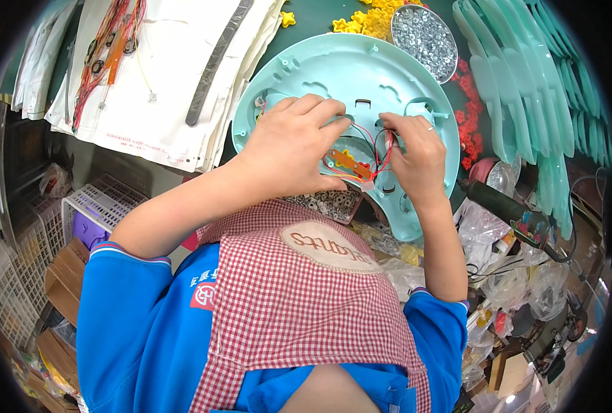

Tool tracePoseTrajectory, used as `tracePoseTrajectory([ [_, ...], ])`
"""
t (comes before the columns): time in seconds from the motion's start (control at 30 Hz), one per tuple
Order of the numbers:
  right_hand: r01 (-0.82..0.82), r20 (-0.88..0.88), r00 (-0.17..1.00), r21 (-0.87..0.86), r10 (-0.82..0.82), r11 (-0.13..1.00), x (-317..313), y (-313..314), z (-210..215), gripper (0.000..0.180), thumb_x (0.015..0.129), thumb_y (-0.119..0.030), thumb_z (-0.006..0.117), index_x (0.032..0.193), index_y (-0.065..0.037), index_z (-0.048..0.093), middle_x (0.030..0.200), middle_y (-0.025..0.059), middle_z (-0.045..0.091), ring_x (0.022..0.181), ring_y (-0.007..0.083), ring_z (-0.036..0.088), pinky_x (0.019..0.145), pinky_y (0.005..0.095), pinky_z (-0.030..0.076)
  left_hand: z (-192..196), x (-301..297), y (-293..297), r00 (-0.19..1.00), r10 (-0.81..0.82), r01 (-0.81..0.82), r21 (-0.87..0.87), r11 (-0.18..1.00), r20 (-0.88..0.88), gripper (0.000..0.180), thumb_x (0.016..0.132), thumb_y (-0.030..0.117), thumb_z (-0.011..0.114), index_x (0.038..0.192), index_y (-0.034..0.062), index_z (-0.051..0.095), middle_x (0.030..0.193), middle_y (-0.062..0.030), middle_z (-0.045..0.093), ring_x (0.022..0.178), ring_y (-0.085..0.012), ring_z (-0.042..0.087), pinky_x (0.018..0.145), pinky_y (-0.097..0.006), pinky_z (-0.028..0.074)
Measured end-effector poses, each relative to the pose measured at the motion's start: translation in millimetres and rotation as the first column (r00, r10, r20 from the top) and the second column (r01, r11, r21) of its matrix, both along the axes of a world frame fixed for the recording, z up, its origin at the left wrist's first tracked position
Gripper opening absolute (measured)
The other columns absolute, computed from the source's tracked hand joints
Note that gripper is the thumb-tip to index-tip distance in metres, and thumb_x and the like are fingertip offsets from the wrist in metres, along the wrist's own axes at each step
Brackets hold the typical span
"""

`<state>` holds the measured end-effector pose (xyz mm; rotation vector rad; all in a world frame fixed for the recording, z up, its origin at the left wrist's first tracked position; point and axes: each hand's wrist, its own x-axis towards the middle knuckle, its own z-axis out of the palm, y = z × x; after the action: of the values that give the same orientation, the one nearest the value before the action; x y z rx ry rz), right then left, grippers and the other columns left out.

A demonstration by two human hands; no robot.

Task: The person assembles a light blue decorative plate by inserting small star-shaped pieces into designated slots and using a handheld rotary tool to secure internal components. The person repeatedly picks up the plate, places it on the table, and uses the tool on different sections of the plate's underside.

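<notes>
A turquoise plastic shell (313,62), hollow side up with small posts and slots inside, lies in front of me. Thin red and dark wires (365,129) loop across it. They run by a narrow orange-brown circuit strip (349,164) near its lower opening, with small yellow and red pieces beside the strip. My left hand (293,141) rests over the shell's left part, fingers arched and thumb apart, near the wires. With its thumb and fingers closed, my right hand (417,153) pinches the wires at the right; its fingertips partly hide them.
White sheets (161,89) at left carry a dark strip (218,62) and a wired bundle (110,55). Beyond the shell are a bowl of small metal parts (424,43) and yellow star-shaped pieces (374,20). Red pieces (469,113), stacked turquoise parts (519,82) and a dark-handled tool (502,206) are at right.
</notes>
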<state>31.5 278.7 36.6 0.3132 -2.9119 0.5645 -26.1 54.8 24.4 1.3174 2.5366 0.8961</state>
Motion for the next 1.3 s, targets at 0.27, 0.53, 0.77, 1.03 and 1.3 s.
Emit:
tracePoseTrajectory([
  [0.27,-0.116,0.009,0.993,0.025,0.116,0.993,-9,6,-10,0.027,0.069,0.004,0.067,0.094,-0.005,0.066,0.079,0.0072,0.066,0.077,0.0269,0.062,0.070,0.0366,0.051,-3,2,1,1.000,0.019,-0.018,0.038,0.999,-0.018,0.074,0.058,0.041,0.086,0.119,0.0068,0.062,0.125,-0.0076,0.057,0.116,-0.0256,0.055,0.094,-0.040,0.047],
  [0.53,0.013,-0.008,1.000,-0.040,-0.014,0.999,14,18,3,0.021,0.073,0.006,0.070,0.092,-0.001,0.066,0.088,0.0084,0.065,0.078,0.0237,0.066,0.070,0.0336,0.053,20,-7,38,0.989,-0.150,0.146,-0.147,0.978,-0.016,0.075,0.056,0.047,0.084,0.114,0.0041,0.064,0.119,-0.0078,0.057,0.107,-0.0227,0.056,0.089,-0.038,0.047],
  [0.77,0.168,0.072,0.985,-0.265,-0.155,0.950,48,8,0,0.024,0.071,0.003,0.066,0.093,-0.006,0.061,0.076,0.0080,0.060,0.072,0.0261,0.062,0.066,0.0379,0.049,14,-8,20,0.993,-0.110,0.105,-0.136,0.985,-0.029,0.076,0.057,0.048,0.084,0.115,0.0045,0.063,0.123,-0.0082,0.056,0.117,-0.0261,0.052,0.096,-0.040,0.046],
  [1.03,0.073,-0.024,0.997,0.089,-0.071,0.993,42,11,1,0.031,0.067,0.002,0.066,0.097,-0.008,0.061,0.075,0.0063,0.060,0.077,0.0264,0.058,0.072,0.0387,0.044,1,0,11,0.995,-0.032,0.025,-0.067,0.997,-0.099,0.069,0.060,0.048,0.082,0.112,0.0049,0.065,0.121,-0.0091,0.057,0.112,-0.0267,0.054,0.091,-0.040,0.047],
  [1.3,0.313,0.283,0.934,-0.360,-0.216,0.879,49,20,18,0.031,0.077,0.002,0.067,0.107,-0.004,0.063,0.092,0.0116,0.069,0.092,0.0295,0.064,0.087,0.0393,0.048,8,7,-8,0.978,-0.024,0.028,0.017,0.999,-0.209,0.062,0.067,0.048,0.078,0.110,0.0048,0.067,0.113,-0.0100,0.063,0.100,-0.0272,0.061,0.086,-0.040,0.049],
])
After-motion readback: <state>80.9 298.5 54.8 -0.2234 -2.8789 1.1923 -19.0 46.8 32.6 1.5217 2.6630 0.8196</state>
